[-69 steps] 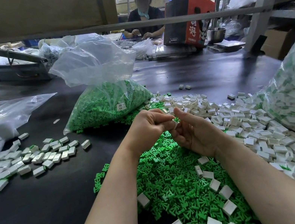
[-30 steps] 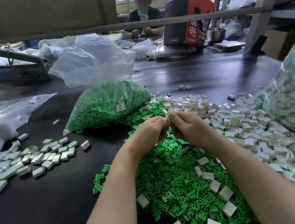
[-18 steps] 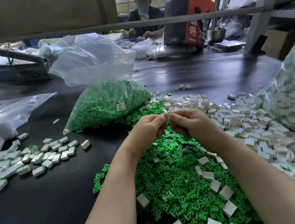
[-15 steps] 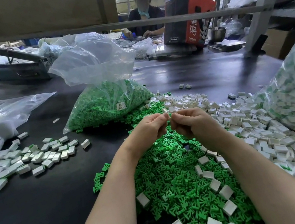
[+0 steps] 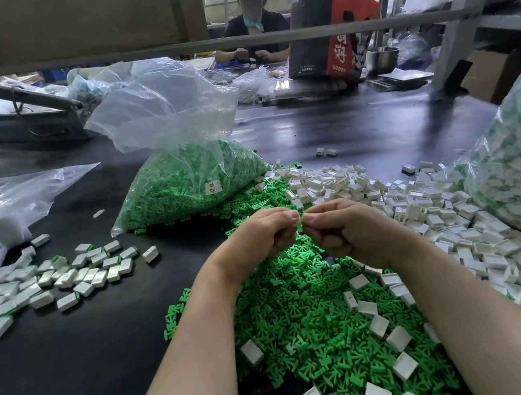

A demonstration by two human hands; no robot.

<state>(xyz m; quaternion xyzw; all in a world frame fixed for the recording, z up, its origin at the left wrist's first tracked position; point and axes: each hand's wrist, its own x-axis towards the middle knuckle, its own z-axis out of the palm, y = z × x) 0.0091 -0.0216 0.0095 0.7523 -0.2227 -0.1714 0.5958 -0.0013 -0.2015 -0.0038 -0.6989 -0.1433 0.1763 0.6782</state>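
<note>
Left hand: curled, pinched the small part at fingertips.
Right hand: curled, pinched it from the opposite side.
Location: mostly hidden, held above the green pieces, near the white caps.

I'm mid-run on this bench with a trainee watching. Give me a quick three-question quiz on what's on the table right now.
1. True or false: the left hand and right hand meet, fingers curled, pinching a small part, mostly hidden, above the loose green pieces.
2. Where does the open bag of green pieces stand? A) beyond the hands B) at the right edge C) on a shelf
3. Fill in: the left group on the table is made of ___ pieces.
Key: 1 true; 2 A; 3 white.
</note>
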